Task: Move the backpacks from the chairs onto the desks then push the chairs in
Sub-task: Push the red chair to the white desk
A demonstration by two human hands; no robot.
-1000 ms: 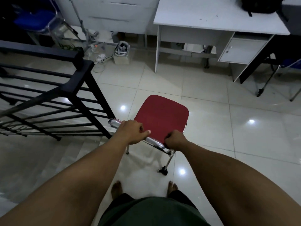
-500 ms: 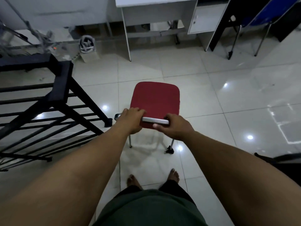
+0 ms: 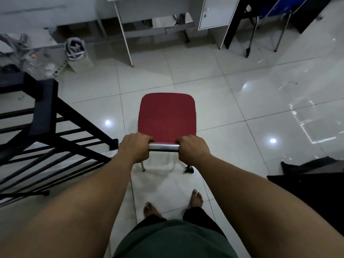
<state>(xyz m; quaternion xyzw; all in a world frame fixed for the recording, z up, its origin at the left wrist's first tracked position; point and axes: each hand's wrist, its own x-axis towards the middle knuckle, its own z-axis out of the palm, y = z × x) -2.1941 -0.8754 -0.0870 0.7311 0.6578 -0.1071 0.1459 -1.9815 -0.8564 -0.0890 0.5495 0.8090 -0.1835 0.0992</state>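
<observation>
Closer now, desk [image 3: 119,21] ahead, railing [image 3: 44,107] left; both hands' fingers curl round chair [image 3: 167,114] bar.

1. The red chair [image 3: 167,114] has a matt seat pad that looks like finely textured cloth or vinyl (which one cannot be told).
2. Its top bar [image 3: 163,147], between the left hand [image 3: 135,148] and right hand [image 3: 193,149], is bright polished metal.
3. The floor [image 3: 242,108] is glossy pale tile that mirrors the lights.
4. The worktop [image 3: 214,13] looks like smooth white laminate.
5. The railing [image 3: 44,108] is matt black metal.
</observation>
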